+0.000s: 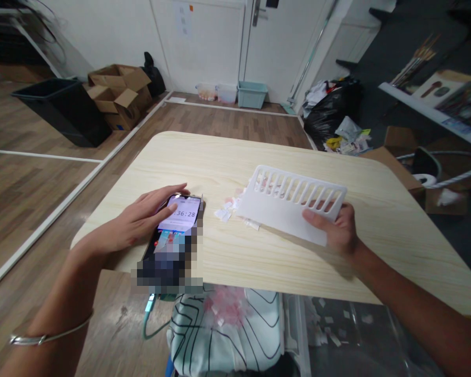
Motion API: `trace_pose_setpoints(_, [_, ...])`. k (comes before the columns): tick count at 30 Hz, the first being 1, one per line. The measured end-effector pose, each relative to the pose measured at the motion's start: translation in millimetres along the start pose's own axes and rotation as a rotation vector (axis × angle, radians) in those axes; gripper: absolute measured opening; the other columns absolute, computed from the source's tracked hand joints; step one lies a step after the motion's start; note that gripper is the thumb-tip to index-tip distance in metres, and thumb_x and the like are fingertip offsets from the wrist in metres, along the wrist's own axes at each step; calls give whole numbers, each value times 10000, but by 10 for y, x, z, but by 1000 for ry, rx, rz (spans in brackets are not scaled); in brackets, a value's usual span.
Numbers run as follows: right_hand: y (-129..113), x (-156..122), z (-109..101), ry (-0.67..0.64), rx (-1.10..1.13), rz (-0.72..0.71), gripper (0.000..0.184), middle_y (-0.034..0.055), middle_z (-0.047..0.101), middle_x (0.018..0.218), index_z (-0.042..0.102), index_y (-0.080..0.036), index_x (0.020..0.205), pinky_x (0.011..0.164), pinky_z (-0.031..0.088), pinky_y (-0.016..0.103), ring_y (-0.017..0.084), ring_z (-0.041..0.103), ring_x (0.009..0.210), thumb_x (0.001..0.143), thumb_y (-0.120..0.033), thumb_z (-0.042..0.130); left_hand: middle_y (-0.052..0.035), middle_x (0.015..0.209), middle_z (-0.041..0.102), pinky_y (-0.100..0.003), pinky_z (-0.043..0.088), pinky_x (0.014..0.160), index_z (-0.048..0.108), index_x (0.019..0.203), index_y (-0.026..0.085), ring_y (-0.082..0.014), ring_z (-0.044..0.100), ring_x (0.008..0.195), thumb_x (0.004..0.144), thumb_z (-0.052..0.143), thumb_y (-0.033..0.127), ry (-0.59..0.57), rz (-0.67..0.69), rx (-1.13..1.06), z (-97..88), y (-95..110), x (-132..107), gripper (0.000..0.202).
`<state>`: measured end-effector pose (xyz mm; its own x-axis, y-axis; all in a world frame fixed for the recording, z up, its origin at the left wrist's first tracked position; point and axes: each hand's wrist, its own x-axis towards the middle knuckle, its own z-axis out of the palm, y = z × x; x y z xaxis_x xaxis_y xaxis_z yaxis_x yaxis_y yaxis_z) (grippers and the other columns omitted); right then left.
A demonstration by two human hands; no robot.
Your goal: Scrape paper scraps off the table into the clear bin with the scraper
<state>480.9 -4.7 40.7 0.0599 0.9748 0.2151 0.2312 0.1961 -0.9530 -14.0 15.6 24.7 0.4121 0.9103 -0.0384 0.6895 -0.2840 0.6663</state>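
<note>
My left hand [137, 217] is at the upper left side of a smartphone [179, 220], its thumb over the screen and its fingers stretched along the top edge. The phone shows a timer and a picture; its lower part is blurred into blocks. My right hand [339, 230] grips the right end of a white slotted plastic panel [282, 212], thumb on the front face, other fingers mostly hidden behind. The panel is tilted above the table. Small white and pinkish paper scraps [224, 212] lie beside its left end and show through its slots.
The pale wooden table [172, 162] has rounded corners. Below its front edge are a striped cloth [223, 335] with pink bits on it and a clear bin [337, 335] holding scraps. A cable [147, 317] hangs below the phone. Boxes [120, 97] and a black bin [65, 112] stand at left.
</note>
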Motion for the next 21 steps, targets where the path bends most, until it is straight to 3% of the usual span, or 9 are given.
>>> trace_pose_setpoints(3, [29,14,24,51,-1,-20,663,34,759,648,771,-310,634,479,541,396,234,657,531,705,-842,1161,-117,1982,697,-701,457,1588,535,2043,407,-450,617,1870,1285,531,841,44,-35,-5,40,58,-6,874])
trace_pose_setpoints(7, [-55,-47,-13,52,-3,-30,568,38,781,656,796,-307,637,481,550,397,246,678,533,758,-723,1164,-144,1986,692,-672,471,1581,558,2035,382,-469,657,1838,1262,636,812,87,33,-48,94,-67,-18,888])
trace_pose_setpoints(11, [-110,-255,-239,-28,-50,3,405,61,911,783,947,-333,790,502,662,433,324,825,611,778,-659,1186,-167,2019,647,-716,443,1585,566,2031,364,-508,636,1849,1237,739,762,79,59,-82,135,-156,-20,905])
trace_pose_setpoints(15, [-44,-468,-500,-58,-142,-18,370,74,952,838,1030,-342,930,529,724,390,314,888,630,959,-704,1099,-162,2001,670,-680,467,1579,600,2010,370,-498,655,1833,1228,782,736,97,66,-115,153,-126,-37,883])
trace_pose_setpoints(19, [-71,-557,-523,-64,-173,-100,326,69,950,824,989,-359,798,668,819,395,337,953,722,896,-604,1180,-142,2029,639,-680,481,1577,568,2016,406,-512,606,1872,1231,781,732,85,15,-179,141,-83,-70,876])
trace_pose_setpoints(21, [-109,-573,-490,-84,-176,-146,375,55,915,749,945,-365,707,655,823,397,328,934,668,901,-585,1179,-134,2038,623,-694,497,1567,538,2020,436,-516,579,1891,1241,776,717,84,5,-207,137,-80,-83,862])
